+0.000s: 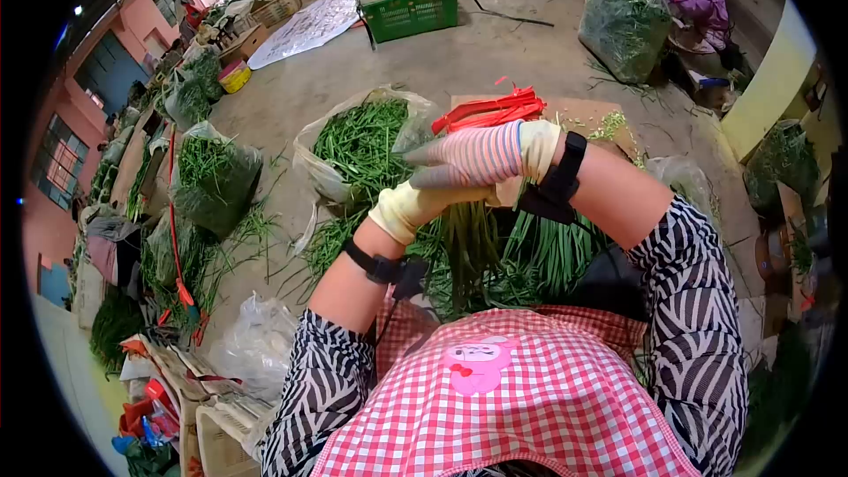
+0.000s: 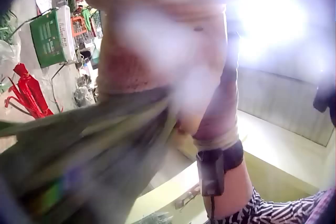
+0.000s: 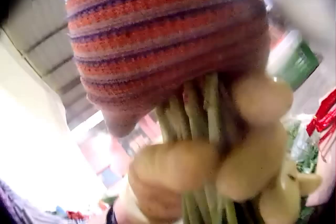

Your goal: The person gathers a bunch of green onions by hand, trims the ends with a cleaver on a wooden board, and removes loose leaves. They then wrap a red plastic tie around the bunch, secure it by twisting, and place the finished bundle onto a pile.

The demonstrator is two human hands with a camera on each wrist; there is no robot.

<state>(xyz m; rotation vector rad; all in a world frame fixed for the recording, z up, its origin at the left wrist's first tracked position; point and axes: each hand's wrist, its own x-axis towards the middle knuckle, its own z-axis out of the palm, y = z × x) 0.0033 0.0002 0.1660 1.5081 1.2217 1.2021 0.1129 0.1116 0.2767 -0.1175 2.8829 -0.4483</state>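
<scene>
Green stalks [image 1: 481, 247], gripped beneath right hand [image 1: 473, 157]

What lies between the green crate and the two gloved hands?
Head view: bare concrete floor, then an open bag of green stalks with red straps beside it.
</scene>
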